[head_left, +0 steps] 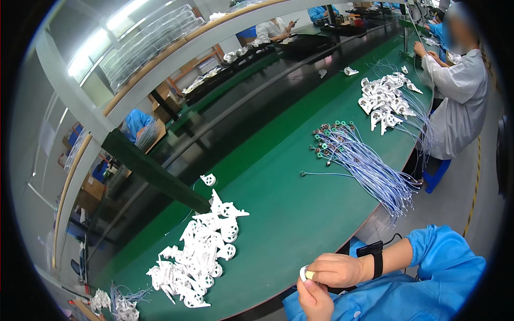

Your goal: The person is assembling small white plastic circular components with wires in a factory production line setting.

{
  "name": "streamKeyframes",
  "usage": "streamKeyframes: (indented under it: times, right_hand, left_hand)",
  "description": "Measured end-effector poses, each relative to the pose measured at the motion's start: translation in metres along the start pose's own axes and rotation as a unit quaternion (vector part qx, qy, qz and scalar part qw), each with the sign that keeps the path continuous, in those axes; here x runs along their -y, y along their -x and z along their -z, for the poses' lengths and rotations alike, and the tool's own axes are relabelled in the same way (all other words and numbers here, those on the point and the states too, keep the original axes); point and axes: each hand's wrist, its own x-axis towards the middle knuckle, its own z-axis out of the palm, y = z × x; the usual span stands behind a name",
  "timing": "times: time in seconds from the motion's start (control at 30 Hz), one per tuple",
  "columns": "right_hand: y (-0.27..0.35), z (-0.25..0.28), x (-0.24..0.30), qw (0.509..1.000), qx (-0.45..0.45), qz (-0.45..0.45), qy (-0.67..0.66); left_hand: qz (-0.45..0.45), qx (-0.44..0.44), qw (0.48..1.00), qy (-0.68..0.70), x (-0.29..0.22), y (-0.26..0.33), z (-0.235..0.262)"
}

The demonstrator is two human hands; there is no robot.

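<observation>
My left hand (315, 300) and my right hand (337, 269) meet at the near edge of the green workbench. Between their fingertips is a small white plastic part (303, 274), mostly hidden by the fingers. Both hands are closed on it, and a pale yellow patch shows at the right fingertips. Left of my hands lies a heap of similar white plastic parts (201, 257). Beyond them, a bundle of bluish-white cables (369, 174) with small round green ends hangs over the bench edge. One cable lies apart from the bundle.
A dark post (155, 171) rises from the bench behind the heap. Farther right is a pile of white parts with cables (388, 99), beside a person in a white coat (460, 91). More wired parts (126, 307) lie at the lower left. A black conveyor (251, 115) runs along the far side.
</observation>
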Motion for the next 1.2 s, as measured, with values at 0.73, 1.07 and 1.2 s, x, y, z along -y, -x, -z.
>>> streamKeyframes:
  times: [0.73, 1.07, 1.2]
  right_hand:
    - [-0.035, 0.029, 0.022, 0.97, 0.193, -0.14, -0.041]
    - [-0.046, 0.036, 0.012, 0.985, 0.124, -0.119, -0.002]
    - [-0.049, 0.027, 0.007, 0.983, 0.159, -0.091, 0.01]
  left_hand:
    - [0.21, 0.073, 0.939, 0.264, -0.039, -0.016, 0.025]
    - [0.266, 0.065, 0.915, 0.295, -0.045, -0.023, 0.027]
    - [0.26, 0.083, 0.912, 0.305, -0.044, -0.027, 0.027]
